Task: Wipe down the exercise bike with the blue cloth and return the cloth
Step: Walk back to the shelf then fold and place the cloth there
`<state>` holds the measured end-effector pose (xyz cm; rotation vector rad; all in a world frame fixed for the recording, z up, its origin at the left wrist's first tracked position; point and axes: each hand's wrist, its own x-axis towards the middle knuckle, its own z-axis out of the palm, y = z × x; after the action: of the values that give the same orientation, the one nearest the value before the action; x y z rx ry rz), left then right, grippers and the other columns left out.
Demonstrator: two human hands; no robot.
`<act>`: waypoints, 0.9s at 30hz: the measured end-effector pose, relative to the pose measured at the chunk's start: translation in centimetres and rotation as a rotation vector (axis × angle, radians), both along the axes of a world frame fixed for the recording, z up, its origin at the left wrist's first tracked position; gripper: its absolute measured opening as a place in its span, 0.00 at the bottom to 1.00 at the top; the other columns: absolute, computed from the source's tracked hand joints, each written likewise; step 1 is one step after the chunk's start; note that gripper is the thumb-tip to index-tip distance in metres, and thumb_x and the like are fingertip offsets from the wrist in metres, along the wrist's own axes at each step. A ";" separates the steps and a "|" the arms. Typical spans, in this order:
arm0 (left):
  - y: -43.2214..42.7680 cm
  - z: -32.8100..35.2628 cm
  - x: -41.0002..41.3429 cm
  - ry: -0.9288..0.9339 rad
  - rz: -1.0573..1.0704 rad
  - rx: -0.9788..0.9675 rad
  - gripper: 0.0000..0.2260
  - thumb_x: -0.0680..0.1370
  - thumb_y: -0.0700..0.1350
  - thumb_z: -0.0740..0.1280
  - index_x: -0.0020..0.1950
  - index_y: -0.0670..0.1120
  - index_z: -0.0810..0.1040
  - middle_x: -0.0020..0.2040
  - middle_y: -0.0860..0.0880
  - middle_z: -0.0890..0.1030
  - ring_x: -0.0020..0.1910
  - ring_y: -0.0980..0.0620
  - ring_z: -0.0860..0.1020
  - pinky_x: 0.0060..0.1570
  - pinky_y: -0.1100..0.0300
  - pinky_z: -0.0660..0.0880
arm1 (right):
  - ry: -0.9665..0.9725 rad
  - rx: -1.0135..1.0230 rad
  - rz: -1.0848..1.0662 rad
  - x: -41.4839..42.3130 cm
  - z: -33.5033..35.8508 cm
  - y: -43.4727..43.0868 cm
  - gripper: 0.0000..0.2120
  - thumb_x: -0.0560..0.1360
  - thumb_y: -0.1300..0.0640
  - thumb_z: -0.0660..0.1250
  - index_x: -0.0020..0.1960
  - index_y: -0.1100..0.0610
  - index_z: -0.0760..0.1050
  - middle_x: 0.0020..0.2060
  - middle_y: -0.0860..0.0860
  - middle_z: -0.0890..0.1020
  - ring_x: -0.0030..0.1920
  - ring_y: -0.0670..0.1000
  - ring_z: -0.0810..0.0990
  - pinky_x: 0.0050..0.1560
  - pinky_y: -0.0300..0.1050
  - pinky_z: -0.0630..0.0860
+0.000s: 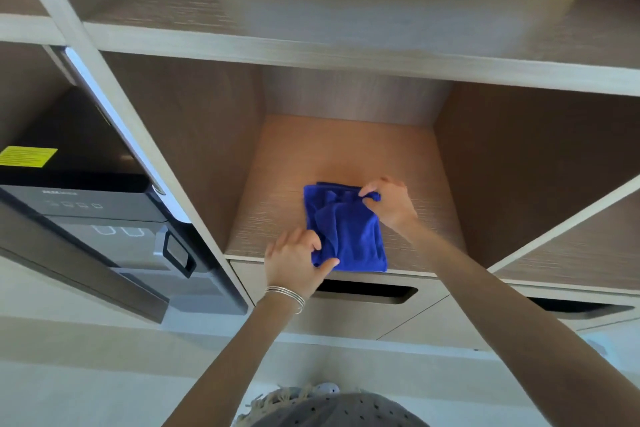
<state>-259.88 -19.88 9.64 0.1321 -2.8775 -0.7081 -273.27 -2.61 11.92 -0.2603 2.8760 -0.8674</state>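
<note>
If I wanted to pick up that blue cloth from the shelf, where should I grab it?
Probably pinch the blue cloth at its front edge, coming from the open front of the shelf. That edge lies right at the shelf's lip, nearest you, and the folded layers bunch there. The left hand and right hand already pinch its corners.

The yellow label and dispenser markings are too blurred to read.

Deep blue cloth, tan wood-grain shelf
</note>
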 end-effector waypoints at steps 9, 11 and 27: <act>-0.2 0.2 0.0 0.079 0.029 -0.065 0.05 0.62 0.44 0.73 0.33 0.50 0.78 0.30 0.54 0.79 0.31 0.49 0.77 0.38 0.57 0.67 | 0.012 0.206 0.451 0.5 0.5 -3.3 0.12 0.72 0.51 0.70 0.55 0.48 0.79 0.53 0.46 0.79 0.58 0.52 0.67 0.61 0.50 0.65; -0.6 0.3 -0.1 0.004 0.078 0.095 0.02 0.67 0.44 0.71 0.35 0.50 0.79 0.32 0.54 0.82 0.34 0.51 0.79 0.42 0.57 0.70 | 0.005 0.242 0.454 0.5 0.3 -4.1 0.09 0.71 0.51 0.71 0.51 0.48 0.80 0.49 0.45 0.80 0.56 0.52 0.66 0.59 0.50 0.65; -2.4 -1.5 -0.8 -0.101 0.151 0.153 0.16 0.66 0.53 0.75 0.42 0.47 0.73 0.43 0.51 0.77 0.39 0.45 0.77 0.40 0.58 0.67 | -0.008 0.108 -0.027 2.0 -1.4 0.7 0.13 0.70 0.48 0.71 0.53 0.51 0.76 0.54 0.49 0.77 0.55 0.54 0.76 0.54 0.49 0.73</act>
<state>-260.67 -22.24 8.16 0.4123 -2.8652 -0.9155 -271.30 -1.95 10.56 -0.2067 2.9131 -0.7123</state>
